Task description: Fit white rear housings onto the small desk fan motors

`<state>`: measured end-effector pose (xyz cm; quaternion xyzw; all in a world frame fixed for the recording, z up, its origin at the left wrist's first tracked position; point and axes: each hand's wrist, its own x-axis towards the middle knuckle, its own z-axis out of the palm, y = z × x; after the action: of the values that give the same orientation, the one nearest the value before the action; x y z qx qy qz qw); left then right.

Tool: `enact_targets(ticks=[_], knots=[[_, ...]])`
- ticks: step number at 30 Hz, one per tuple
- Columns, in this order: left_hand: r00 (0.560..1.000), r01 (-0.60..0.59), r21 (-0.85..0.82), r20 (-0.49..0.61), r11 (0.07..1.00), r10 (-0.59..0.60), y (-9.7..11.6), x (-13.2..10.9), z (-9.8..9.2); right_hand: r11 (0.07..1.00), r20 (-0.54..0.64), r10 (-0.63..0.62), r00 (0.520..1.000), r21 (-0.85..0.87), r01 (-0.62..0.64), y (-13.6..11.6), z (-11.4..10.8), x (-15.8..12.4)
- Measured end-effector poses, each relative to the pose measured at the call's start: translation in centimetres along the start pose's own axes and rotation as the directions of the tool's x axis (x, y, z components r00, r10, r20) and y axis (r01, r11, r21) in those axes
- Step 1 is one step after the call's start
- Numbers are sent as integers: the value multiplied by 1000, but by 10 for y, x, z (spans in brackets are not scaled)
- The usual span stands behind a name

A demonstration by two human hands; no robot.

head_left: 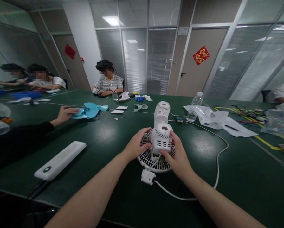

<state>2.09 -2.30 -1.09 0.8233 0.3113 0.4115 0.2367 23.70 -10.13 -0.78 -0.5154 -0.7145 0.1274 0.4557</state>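
A white fan motor housing with slotted vents and a round hole on top sits over a round fan grille. My right hand grips the housing's right side, thumb near its lower front edge and fingers along the side. On the other side, my left hand closes against the housing, its thumb low and its fingertips by the grille's rim. Directly behind stands a second white vented fan part. In front of the grille lies a small white box, joined to a white cable.
A white power bank lies at left. Another person's hand touches blue fan blades. A water bottle stands beside crumpled white plastic at right. Loose wires lie farther right. Across the table sits a person.
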Motion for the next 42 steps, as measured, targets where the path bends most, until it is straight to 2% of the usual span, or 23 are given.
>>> enact_targets(ticks=[3,8,12,15,24,30,42], knots=[[994,30,-26,105,999,-27,10,-2,3,1000,13,-10,1000,2,10,2,-1,-1],[982,108,9,157,994,-108,17,-2,1,997,81,-57,995,61,52,7,-7,-1],[973,113,15,201,993,-114,18,-1,-3,988,145,-92,985,133,73,12,-17,3],[971,78,30,224,996,-83,18,-1,-5,983,210,-74,975,181,36,15,-23,6],[979,47,3,199,999,-47,23,1,-5,953,239,-15,971,297,-59,20,-24,6],[975,106,-26,201,994,-99,26,0,-6,949,320,-13,947,302,-89,23,-23,6],[971,137,-56,205,989,-123,32,1,-8,949,331,0,944,298,-105,28,-23,9]])
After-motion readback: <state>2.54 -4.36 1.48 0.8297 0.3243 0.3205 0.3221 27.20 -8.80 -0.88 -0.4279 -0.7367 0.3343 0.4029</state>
